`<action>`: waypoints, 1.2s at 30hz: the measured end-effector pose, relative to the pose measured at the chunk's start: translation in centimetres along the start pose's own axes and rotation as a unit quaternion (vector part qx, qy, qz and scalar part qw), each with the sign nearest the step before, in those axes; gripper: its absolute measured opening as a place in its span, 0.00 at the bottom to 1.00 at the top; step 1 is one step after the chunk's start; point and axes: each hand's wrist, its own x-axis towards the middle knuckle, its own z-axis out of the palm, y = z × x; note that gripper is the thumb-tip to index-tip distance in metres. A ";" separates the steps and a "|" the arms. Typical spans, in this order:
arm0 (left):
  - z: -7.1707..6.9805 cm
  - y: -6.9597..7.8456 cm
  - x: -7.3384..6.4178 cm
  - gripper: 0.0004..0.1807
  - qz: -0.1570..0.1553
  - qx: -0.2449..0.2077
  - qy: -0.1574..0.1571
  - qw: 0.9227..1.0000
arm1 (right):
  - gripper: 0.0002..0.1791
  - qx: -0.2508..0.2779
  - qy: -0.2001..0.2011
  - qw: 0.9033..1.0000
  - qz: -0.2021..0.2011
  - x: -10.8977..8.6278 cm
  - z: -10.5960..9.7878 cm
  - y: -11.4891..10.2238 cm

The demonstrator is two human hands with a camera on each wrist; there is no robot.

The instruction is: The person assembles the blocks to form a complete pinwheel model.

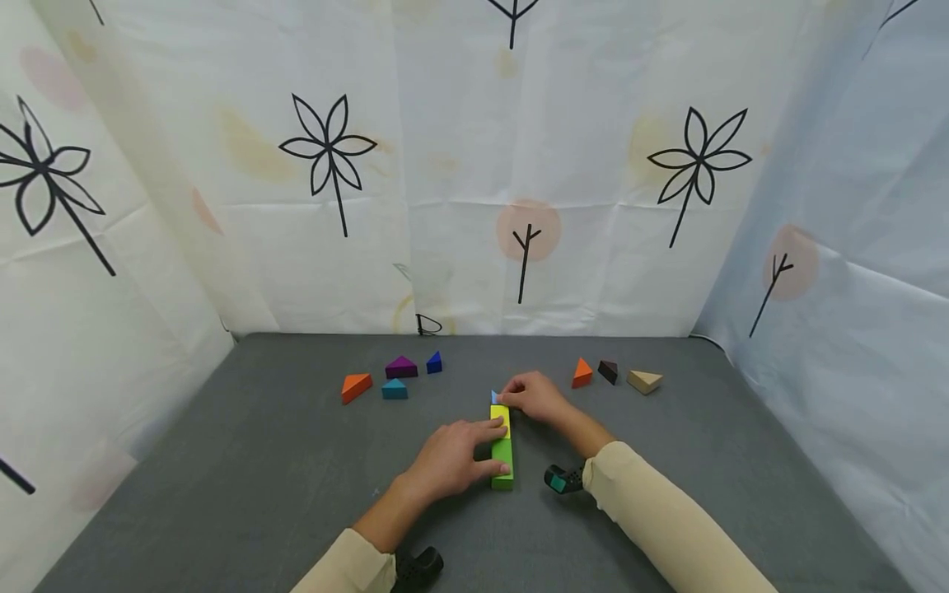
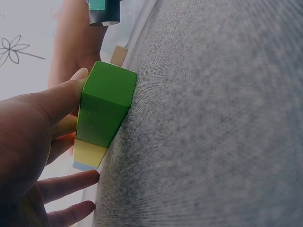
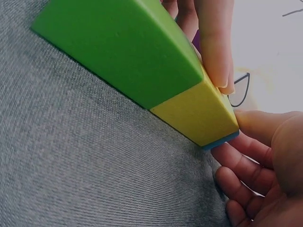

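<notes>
A green block (image 1: 502, 453), a yellow block (image 1: 500, 411) and a small light blue block (image 1: 494, 397) stand end to end in a row on the grey table. My left hand (image 1: 451, 458) lies along the row, its thumb on top of the green block and its fairly straight fingers touching the yellow one. At the far end my right hand (image 1: 535, 396) pinches the light blue block, a pointed piece partly covered by the fingers. In the right wrist view, only a thin blue edge (image 3: 221, 141) of it shows against the yellow block.
Back left on the table (image 1: 296, 461) lie an orange wedge (image 1: 357, 387), a purple triangle (image 1: 401, 368), a teal triangle (image 1: 395, 389) and a dark blue triangle (image 1: 434, 363). Back right are an orange triangle (image 1: 582, 373), a dark brown one (image 1: 608, 372) and a tan wedge (image 1: 644, 380).
</notes>
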 end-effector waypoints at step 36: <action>0.3 -0.2 0.0 0.32 0.002 0.004 0.005 1.000 | 0.06 0.044 0.012 0.999 -0.011 -1.0 -0.8 0.7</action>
